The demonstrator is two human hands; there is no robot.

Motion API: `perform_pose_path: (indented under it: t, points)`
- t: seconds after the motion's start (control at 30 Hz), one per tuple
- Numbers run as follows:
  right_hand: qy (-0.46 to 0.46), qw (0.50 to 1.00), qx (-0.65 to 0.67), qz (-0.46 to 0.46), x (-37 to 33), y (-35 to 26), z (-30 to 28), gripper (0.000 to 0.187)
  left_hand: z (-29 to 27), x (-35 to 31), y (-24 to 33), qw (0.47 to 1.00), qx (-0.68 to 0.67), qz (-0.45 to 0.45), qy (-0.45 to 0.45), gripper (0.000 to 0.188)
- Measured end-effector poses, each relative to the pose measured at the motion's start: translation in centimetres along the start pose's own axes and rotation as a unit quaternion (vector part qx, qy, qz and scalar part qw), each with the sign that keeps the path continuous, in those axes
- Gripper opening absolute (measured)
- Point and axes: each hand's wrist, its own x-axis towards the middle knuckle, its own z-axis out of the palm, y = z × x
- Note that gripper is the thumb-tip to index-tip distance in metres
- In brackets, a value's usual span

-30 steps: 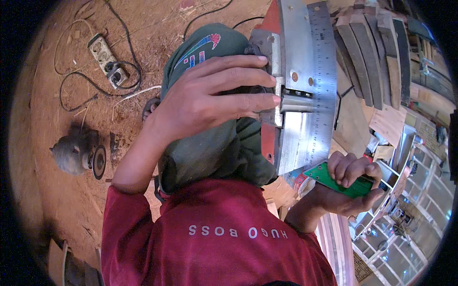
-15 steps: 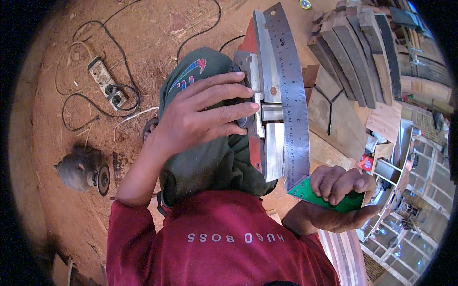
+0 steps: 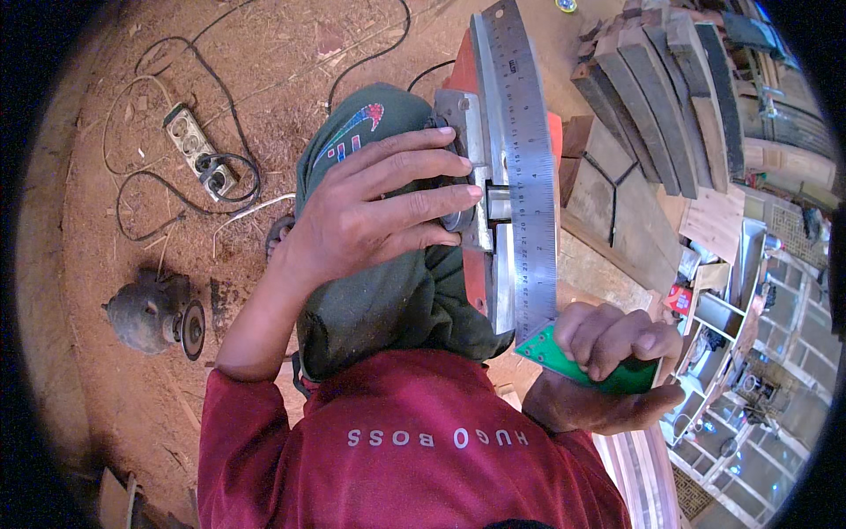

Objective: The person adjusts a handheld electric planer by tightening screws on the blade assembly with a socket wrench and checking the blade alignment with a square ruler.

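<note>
An electric planer [image 3: 477,275] with an orange-red body rests against my thigh, its flat metal sole turned to the right. My left hand [image 3: 361,198] grips the planer from the left, fingers spread over its metal side near the cutter slot. In my right hand [image 3: 617,348] is a try square [image 3: 534,203], held by its green handle with the fingers wrapped round it. The square's steel ruled blade lies lengthwise along the sole and hides much of it. Whether the blade's edge touches the sole all along, I cannot tell.
A power strip [image 3: 196,145] with tangled black cords lies on the dirt floor at left. Below it sits an angle grinder [image 3: 159,313] with its disc exposed. Curved timber pieces [image 3: 656,106] are stacked at the far right, near wooden boards [image 3: 608,216] and a cluttered shelf [image 3: 714,317].
My right hand has brought the try square slightly left, so its blade covers more of the sole. The planer has tilted a little, and an orange part now shows beyond the blade.
</note>
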Motion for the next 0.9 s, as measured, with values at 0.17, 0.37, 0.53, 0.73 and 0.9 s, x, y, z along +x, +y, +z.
perform_pose_path:
  t: [0.17,0.37,0.53,0.73,0.9]
  points:
    - [-0.031,0.999,0.014,-0.007,-0.01,0.3,0.47,0.053,0.04,-0.02,-0.12,1.0,0.002,0.003,-0.002,0.052]
    - [-0.028,0.999,0.02,-0.01,-0.12,0.7,0.39,0.053,0.14,-0.12,-0.22,1.0,0.001,0.003,0.0,0.051]
    - [-0.028,0.999,0.009,-0.016,-0.25,0.82,0.26,0.054,0.1,-0.05,-0.27,1.0,-0.002,0.002,-0.003,0.05]
    - [-0.025,1.0,0.005,-0.004,-0.26,0.69,0.8,0.052,0.12,0.08,-0.21,1.0,-0.012,-0.014,0.007,0.052]
    - [-0.004,1.0,-0.005,-0.005,-0.5,0.82,1.0,0.05,0.28,-0.13,-0.43,1.0,-0.002,0.015,0.009,0.045]
